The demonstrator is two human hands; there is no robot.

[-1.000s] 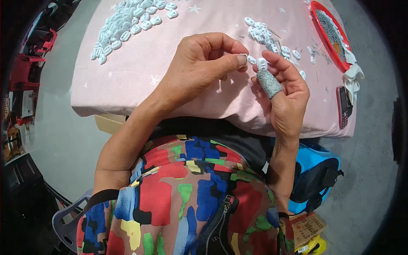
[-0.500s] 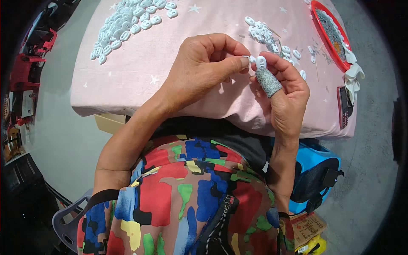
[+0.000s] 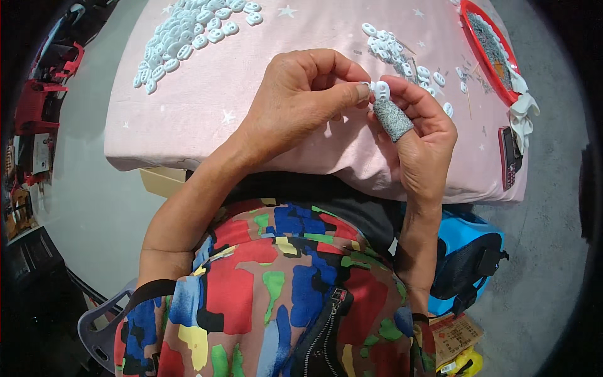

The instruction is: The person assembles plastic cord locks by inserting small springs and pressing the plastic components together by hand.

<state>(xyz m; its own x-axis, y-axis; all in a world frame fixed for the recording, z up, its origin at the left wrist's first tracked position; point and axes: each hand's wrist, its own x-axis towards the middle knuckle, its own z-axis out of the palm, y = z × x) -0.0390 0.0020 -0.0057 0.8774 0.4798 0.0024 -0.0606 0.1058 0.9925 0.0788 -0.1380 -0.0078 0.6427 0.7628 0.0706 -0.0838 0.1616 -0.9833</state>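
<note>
Left hand (image 3: 301,88): pinching a tiny white bit (image 3: 372,85).
Right hand (image 3: 419,122): you're moving a gripped white plastic oval (image 3: 382,89) toward nine o'clock, nearly meeting it.

Looks like a home, tbh, though can't say for sure: pink star-print cloth (image 3: 188,125), red plastic chairs (image 3: 38,103) off to the left, plain grey floor (image 3: 94,201).

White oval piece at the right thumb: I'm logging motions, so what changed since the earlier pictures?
The white oval piece in the right hand has shifted slightly leftward, narrowing the gap to the left hand; nothing was visibly released. The heap of white pieces, red tray and phone stayed.
</note>
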